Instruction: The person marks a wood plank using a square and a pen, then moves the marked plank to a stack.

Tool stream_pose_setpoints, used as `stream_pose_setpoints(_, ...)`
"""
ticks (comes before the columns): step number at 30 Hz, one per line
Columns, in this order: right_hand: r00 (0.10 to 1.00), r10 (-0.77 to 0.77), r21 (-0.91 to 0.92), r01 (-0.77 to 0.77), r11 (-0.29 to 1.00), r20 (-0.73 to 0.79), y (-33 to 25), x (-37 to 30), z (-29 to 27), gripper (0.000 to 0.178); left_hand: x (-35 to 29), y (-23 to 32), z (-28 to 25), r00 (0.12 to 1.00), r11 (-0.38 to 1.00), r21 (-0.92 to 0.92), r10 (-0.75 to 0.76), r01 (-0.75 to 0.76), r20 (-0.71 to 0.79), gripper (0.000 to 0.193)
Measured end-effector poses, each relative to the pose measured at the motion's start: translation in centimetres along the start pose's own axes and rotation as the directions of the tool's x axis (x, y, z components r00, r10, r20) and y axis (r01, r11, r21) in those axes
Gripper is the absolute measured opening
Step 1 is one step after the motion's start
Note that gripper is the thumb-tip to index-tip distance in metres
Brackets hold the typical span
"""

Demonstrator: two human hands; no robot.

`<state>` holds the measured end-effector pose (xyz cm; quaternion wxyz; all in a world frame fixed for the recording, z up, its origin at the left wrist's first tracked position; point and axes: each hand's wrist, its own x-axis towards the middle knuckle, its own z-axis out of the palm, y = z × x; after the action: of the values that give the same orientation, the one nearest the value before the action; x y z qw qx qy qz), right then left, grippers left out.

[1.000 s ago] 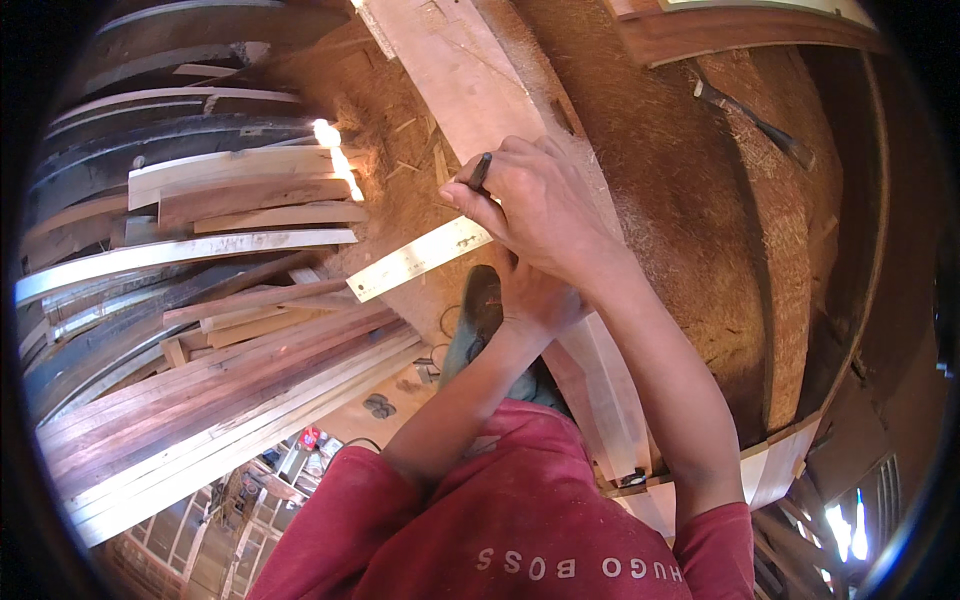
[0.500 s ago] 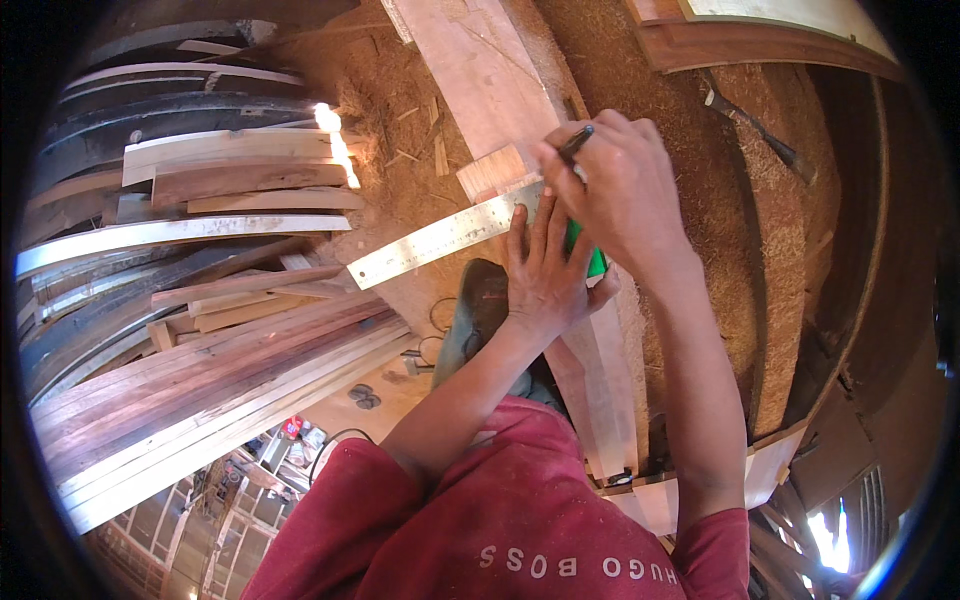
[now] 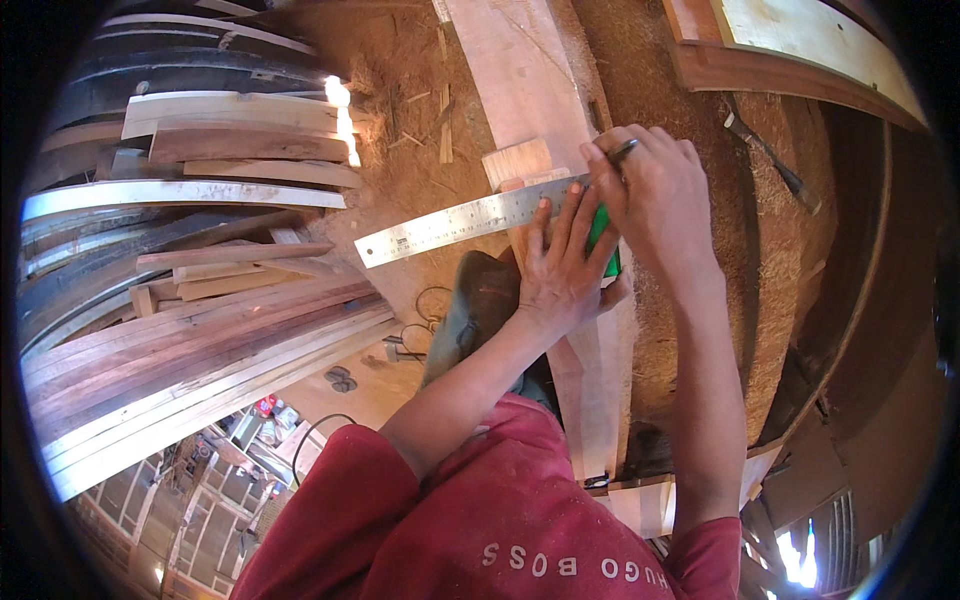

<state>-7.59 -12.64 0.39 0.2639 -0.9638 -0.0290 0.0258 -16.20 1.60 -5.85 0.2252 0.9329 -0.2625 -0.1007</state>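
A try square with a long metal ruled blade and a green handle lies across a pale reddish wooden plank. My left hand presses on it, its fingers on the blade and its thumb by the lower end of the handle. A dark pen or pencil is pinched in my right hand, just beyond the blade's right part. My fingers hide its tip. A small light wooden block sits on the plank beside the blade's far edge.
Stacked boards and curved timbers fill the left side. A chisel-like tool lies at the right on sawdust-covered wood. More boards stand at the far right. Sandals rest on the ground at the lower left.
The whole view has shifted, so the plank, square and both hands appear farther right. The pen in my right hand has tipped flatter. My left hand stays on the square.
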Motion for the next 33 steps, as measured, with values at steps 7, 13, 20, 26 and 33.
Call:
stream_pose_setpoints(7, 0.973, -0.221, -0.009, 0.222, 0.975, 0.061, -5.7, 0.5, 4.3, 0.018, -0.1, -0.2, 1.0, 0.936, 0.624, -0.699, -0.268, 0.349, 0.228, 0.075)
stream_pose_setpoints(13, 0.992, -0.105, 0.28, 0.08, 0.957, 0.076, -6.1, 1.8, 5.1, 0.025, 0.1, 0.1, 0.0, 1.0, 0.987, -0.158, -0.013, 0.015, 0.013, 0.075)
stream_pose_setpoints(20, 0.955, 0.286, 0.147, -0.273, 0.951, -0.077, 2.8, 0.1, 0.0, 0.026, -0.1, 0.0, -0.1, 0.998, 0.995, -0.098, -0.018, 0.011, -0.068, 0.075)
stream_pose_setpoints(26, 0.888, 0.404, 0.477, -0.458, 0.75, 0.218, 5.8, -4.6, 3.3, 0.027, -1.1, 0.2, 1.2, 0.937, 0.968, -0.195, 0.086, -0.159, -0.34, 0.07)
stream_pose_setpoints(33, 0.697, 0.59, 0.723, -0.64, 0.258, 0.407, 4.3, -20.8, 2.7, 0.022, -8.9, -0.4, 0.0, 0.735, 0.666, -0.4, 0.677, -0.629, -0.03, 0.066)
